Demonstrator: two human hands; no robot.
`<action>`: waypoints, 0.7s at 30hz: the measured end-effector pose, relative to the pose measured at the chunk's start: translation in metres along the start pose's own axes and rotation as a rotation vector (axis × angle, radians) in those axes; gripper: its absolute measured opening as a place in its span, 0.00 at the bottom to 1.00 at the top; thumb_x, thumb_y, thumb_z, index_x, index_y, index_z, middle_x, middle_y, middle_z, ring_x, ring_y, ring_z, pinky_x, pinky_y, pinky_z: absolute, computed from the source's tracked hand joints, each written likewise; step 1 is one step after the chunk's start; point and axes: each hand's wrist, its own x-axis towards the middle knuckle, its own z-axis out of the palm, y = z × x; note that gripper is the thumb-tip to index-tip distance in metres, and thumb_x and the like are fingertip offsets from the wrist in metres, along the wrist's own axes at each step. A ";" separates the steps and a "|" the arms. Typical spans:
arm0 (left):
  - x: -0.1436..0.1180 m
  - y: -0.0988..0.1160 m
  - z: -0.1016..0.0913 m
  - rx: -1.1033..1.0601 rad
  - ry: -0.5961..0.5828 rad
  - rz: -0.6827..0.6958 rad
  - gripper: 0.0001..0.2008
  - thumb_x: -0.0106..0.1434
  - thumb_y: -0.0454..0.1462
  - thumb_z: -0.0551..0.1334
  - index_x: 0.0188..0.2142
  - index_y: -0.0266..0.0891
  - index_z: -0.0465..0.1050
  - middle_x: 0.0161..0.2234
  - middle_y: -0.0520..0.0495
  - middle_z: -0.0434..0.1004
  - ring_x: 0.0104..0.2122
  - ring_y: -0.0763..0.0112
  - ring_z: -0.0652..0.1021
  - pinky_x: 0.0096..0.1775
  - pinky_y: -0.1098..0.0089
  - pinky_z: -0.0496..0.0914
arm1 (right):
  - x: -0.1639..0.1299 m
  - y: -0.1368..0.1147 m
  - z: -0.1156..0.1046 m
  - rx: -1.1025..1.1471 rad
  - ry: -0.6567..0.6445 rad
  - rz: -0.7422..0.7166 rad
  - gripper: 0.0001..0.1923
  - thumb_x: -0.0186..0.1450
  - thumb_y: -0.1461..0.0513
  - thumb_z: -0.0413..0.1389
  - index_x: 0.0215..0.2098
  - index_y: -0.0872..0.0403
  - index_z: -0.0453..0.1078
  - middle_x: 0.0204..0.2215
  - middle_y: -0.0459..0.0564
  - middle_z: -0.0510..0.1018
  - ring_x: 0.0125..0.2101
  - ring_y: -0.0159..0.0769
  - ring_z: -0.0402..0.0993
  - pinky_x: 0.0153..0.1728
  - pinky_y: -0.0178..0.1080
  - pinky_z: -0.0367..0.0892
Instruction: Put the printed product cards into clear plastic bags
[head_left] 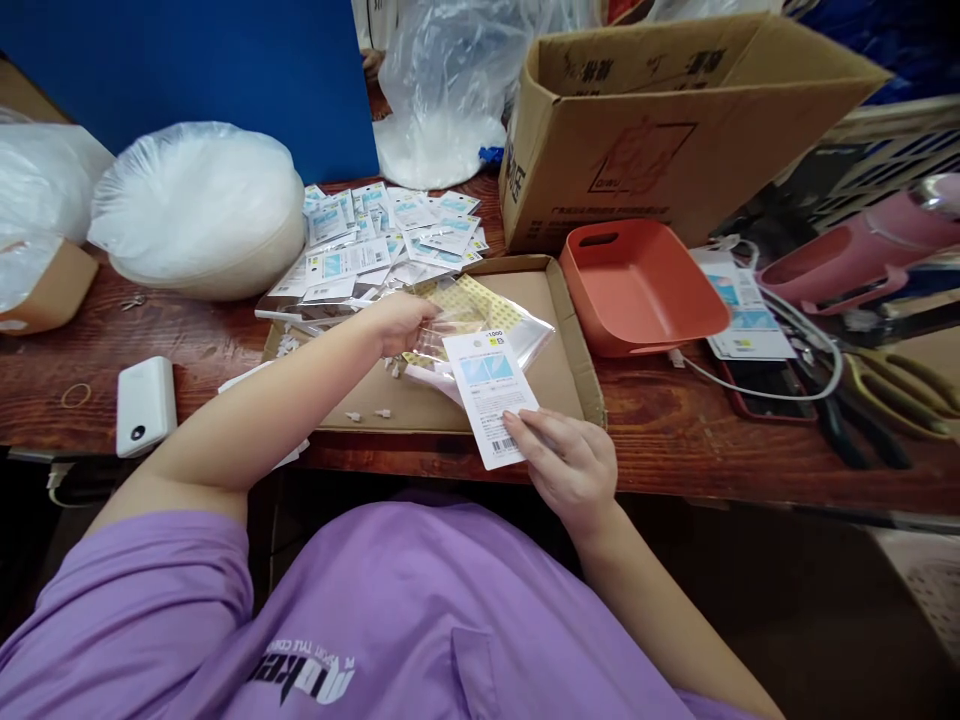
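Note:
Between the thumb and fingers of my right hand [568, 455] is a white printed card [487, 400], upright and tilted, with blue pictures and a barcode. My left hand [405, 322] is closed on the edge of a clear plastic bag [529, 335]. A yellow patterned sheet [480, 298] shows at the bag, but whether it lies inside or under it I cannot tell. The card's upper end overlaps the bag. Both hands are over a shallow cardboard tray [577, 370], where a few small pale pieces [382, 413] lie near the front edge.
Bagged cards [375, 240] are heaped behind the tray. An orange bin [645, 290] and a large open carton [622, 150] stand to the right, near pliers [862, 430] and a phone [776, 390]. A power bank [146, 405] and plastic-covered bowl [202, 210] are left.

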 end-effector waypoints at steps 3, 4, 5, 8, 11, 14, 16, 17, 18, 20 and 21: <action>-0.014 -0.005 0.000 -0.097 -0.030 0.016 0.07 0.57 0.24 0.55 0.31 0.35 0.65 0.24 0.48 0.72 0.24 0.71 0.74 0.33 0.65 0.70 | 0.004 -0.006 0.001 0.020 0.002 -0.018 0.26 0.62 0.71 0.58 0.57 0.48 0.65 0.37 0.49 0.80 0.37 0.35 0.77 0.39 0.37 0.70; -0.021 -0.007 0.000 -0.139 -0.044 0.020 0.07 0.57 0.24 0.54 0.32 0.35 0.65 0.25 0.47 0.73 0.25 0.70 0.75 0.34 0.65 0.71 | 0.007 -0.009 0.001 0.030 -0.002 -0.024 0.24 0.62 0.70 0.58 0.56 0.49 0.67 0.37 0.49 0.80 0.37 0.35 0.77 0.40 0.36 0.69; -0.028 -0.009 0.000 -0.185 -0.053 0.023 0.06 0.57 0.25 0.54 0.32 0.35 0.64 0.26 0.46 0.74 0.26 0.69 0.76 0.35 0.64 0.71 | 0.009 -0.012 0.002 0.040 -0.009 -0.032 0.22 0.62 0.69 0.58 0.54 0.50 0.68 0.37 0.49 0.80 0.37 0.34 0.76 0.40 0.36 0.69; -0.049 -0.016 -0.002 -0.312 -0.034 0.015 0.05 0.61 0.27 0.53 0.33 0.33 0.66 0.28 0.44 0.76 0.28 0.68 0.77 0.36 0.63 0.72 | 0.018 -0.019 0.006 0.082 -0.021 -0.073 0.16 0.63 0.68 0.57 0.49 0.52 0.71 0.37 0.50 0.80 0.37 0.34 0.76 0.40 0.36 0.69; -0.063 -0.022 -0.014 -0.400 -0.014 0.042 0.07 0.64 0.30 0.52 0.36 0.34 0.68 0.31 0.43 0.77 0.29 0.68 0.78 0.36 0.64 0.72 | 0.026 -0.024 0.004 0.143 -0.010 -0.126 0.14 0.63 0.68 0.56 0.47 0.53 0.73 0.37 0.50 0.80 0.38 0.35 0.76 0.39 0.36 0.69; -0.069 -0.028 -0.037 -0.431 -0.003 0.105 0.05 0.65 0.31 0.52 0.36 0.37 0.65 0.35 0.42 0.78 0.30 0.66 0.79 0.36 0.63 0.72 | 0.033 -0.025 -0.005 0.267 0.007 -0.208 0.12 0.62 0.68 0.57 0.45 0.54 0.74 0.36 0.51 0.80 0.39 0.36 0.75 0.39 0.36 0.71; -0.071 -0.033 -0.054 -0.426 0.019 0.127 0.04 0.65 0.31 0.51 0.35 0.39 0.63 0.37 0.43 0.78 0.31 0.65 0.80 0.35 0.61 0.73 | 0.037 -0.024 -0.012 0.362 -0.005 -0.279 0.11 0.62 0.67 0.58 0.43 0.53 0.74 0.35 0.49 0.80 0.41 0.36 0.76 0.40 0.37 0.73; -0.073 -0.035 -0.061 -0.421 0.020 0.135 0.04 0.65 0.32 0.51 0.35 0.40 0.63 0.38 0.43 0.78 0.31 0.64 0.80 0.34 0.60 0.73 | 0.039 -0.023 -0.015 0.396 -0.019 -0.308 0.10 0.62 0.66 0.58 0.42 0.53 0.75 0.35 0.49 0.80 0.41 0.36 0.76 0.40 0.37 0.74; -0.076 -0.037 -0.067 -0.413 0.007 0.144 0.04 0.66 0.33 0.51 0.35 0.40 0.62 0.39 0.43 0.78 0.32 0.63 0.80 0.33 0.60 0.73 | 0.040 -0.022 -0.016 0.415 -0.034 -0.326 0.10 0.62 0.66 0.57 0.42 0.52 0.75 0.35 0.49 0.80 0.42 0.37 0.76 0.40 0.37 0.75; -0.082 -0.040 -0.074 -0.410 -0.032 0.176 0.03 0.66 0.34 0.52 0.35 0.41 0.62 0.40 0.42 0.78 0.33 0.62 0.81 0.33 0.60 0.74 | 0.040 -0.019 -0.017 0.425 -0.048 -0.330 0.11 0.62 0.67 0.57 0.43 0.53 0.74 0.36 0.50 0.81 0.43 0.38 0.76 0.40 0.38 0.76; -0.085 -0.041 -0.076 -0.414 -0.047 0.187 0.03 0.66 0.34 0.52 0.36 0.41 0.63 0.41 0.42 0.78 0.34 0.62 0.81 0.34 0.59 0.74 | 0.039 -0.018 -0.016 0.426 -0.052 -0.320 0.13 0.62 0.67 0.57 0.45 0.54 0.74 0.36 0.51 0.81 0.43 0.39 0.76 0.40 0.39 0.76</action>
